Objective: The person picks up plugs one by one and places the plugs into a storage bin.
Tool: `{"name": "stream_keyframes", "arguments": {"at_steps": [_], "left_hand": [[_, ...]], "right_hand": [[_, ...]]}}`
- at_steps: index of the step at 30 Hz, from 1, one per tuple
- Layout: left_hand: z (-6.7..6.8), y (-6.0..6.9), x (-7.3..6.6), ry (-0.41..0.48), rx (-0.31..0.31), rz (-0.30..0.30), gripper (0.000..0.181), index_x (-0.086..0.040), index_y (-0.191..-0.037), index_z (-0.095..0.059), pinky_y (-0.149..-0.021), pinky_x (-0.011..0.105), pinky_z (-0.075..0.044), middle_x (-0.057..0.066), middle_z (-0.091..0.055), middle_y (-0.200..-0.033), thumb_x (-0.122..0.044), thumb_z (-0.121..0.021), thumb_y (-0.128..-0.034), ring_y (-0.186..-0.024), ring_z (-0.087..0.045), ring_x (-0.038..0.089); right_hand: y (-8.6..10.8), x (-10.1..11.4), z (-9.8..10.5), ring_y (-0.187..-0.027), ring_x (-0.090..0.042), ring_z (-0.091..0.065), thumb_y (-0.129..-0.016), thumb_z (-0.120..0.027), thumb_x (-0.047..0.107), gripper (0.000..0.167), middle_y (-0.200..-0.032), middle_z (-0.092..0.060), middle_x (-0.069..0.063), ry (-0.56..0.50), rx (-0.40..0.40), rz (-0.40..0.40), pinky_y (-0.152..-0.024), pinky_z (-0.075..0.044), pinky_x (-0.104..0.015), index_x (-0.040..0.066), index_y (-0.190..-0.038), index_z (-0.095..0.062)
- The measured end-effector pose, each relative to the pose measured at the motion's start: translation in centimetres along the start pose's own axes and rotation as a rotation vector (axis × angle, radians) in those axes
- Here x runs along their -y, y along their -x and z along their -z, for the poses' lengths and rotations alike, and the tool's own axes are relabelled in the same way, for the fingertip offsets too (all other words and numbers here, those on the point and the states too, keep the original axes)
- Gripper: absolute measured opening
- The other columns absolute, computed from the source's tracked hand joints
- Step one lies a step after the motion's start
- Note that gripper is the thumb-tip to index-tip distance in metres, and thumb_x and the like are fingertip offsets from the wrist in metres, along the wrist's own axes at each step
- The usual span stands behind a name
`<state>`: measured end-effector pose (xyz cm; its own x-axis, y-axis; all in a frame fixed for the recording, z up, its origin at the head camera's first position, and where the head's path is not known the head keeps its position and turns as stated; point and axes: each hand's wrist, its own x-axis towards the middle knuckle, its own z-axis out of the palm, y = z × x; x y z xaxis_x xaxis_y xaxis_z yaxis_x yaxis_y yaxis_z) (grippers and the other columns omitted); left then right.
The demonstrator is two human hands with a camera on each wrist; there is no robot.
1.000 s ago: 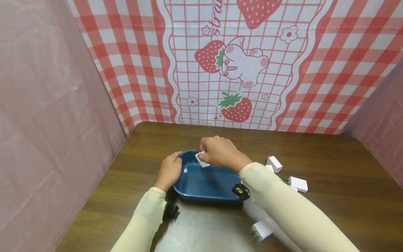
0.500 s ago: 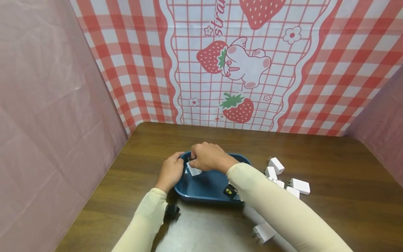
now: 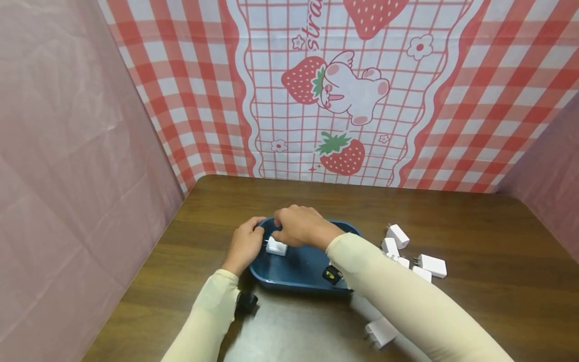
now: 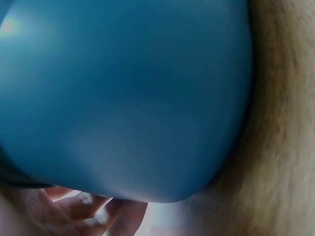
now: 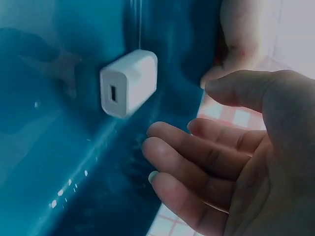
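Right sleeve point(image 3: 398, 294) overlaps tray point(image 3: 296, 286), loose chargers point(image 3: 432, 265); right fingers point(image 5: 192, 172) spread near tray's charger point(image 5: 140, 83); left fingers point(image 3: 252, 224) apparently pinch tray.

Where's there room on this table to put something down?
Bare table lies beyond the tray, up to the checked cloth, and right of the clustered chargers. Those crowd the table right of the tray; another charger lies by the right sleeve.

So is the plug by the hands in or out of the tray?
In: the white plug lies inside the blue tray, within its rim.
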<state>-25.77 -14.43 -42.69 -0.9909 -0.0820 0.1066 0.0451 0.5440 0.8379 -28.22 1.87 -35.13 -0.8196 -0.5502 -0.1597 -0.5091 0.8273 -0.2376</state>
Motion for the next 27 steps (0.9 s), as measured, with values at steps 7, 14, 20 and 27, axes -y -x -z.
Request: {"name": "stream_keyframes", "arguments": {"at_steps": [7, 14, 20, 27], "left_hand": [[0.6, -0.4, 0.3, -0.018, -0.004, 0.027, 0.03, -0.013, -0.116, -0.075, -0.087, 0.043, -0.047, 0.006, -0.072, -0.109, -0.021, -0.058, -0.0916, -0.099, -0.062, 0.025], [0.6, -0.4, 0.5, -0.021, 0.008, 0.04, 0.031, -0.011, -0.116, -0.074, -0.084, 0.039, -0.048, 0.003, -0.07, -0.098, -0.021, -0.062, -0.0895, -0.092, -0.062, 0.022], [0.7, -0.4, 0.8, -0.014, 0.011, 0.032, 0.03, -0.012, -0.117, -0.073, -0.09, 0.042, -0.048, 0.006, -0.071, -0.109, -0.022, -0.061, -0.0919, -0.101, -0.062, 0.025], [0.6, -0.3, 1.0, -0.003, 0.042, 0.04, 0.031, -0.011, -0.12, -0.072, -0.095, 0.046, -0.046, 0.009, -0.069, -0.12, -0.023, -0.06, -0.0942, -0.11, -0.06, 0.028]], "right_hand": [[1.6, -1.5, 1.1, -0.088, -0.015, -0.062, -0.096, -0.064, 0.042, 0.038, -0.109, -0.069, 0.001, 0.005, -0.06, -0.038, -0.079, -0.053, -0.042, 0.016, -0.122, -0.068], [3.1, -3.2, 2.3, -0.097, -0.015, -0.064, -0.096, -0.064, 0.041, 0.036, -0.109, -0.07, 0.002, -0.074, -0.11, -0.078, -0.086, -0.053, -0.044, 0.016, -0.121, -0.069], [4.5, -4.5, 3.0, -0.1, -0.017, -0.065, -0.097, -0.062, 0.042, 0.037, -0.109, -0.071, 0.003, -0.092, -0.157, -0.084, -0.087, -0.052, -0.046, 0.016, -0.122, -0.068], [7.4, -6.6, 3.4, -0.096, -0.017, -0.067, -0.095, -0.065, 0.042, 0.038, -0.106, -0.072, 0.001, -0.153, -0.223, -0.114, -0.085, -0.054, -0.046, 0.015, -0.12, -0.068]]}}
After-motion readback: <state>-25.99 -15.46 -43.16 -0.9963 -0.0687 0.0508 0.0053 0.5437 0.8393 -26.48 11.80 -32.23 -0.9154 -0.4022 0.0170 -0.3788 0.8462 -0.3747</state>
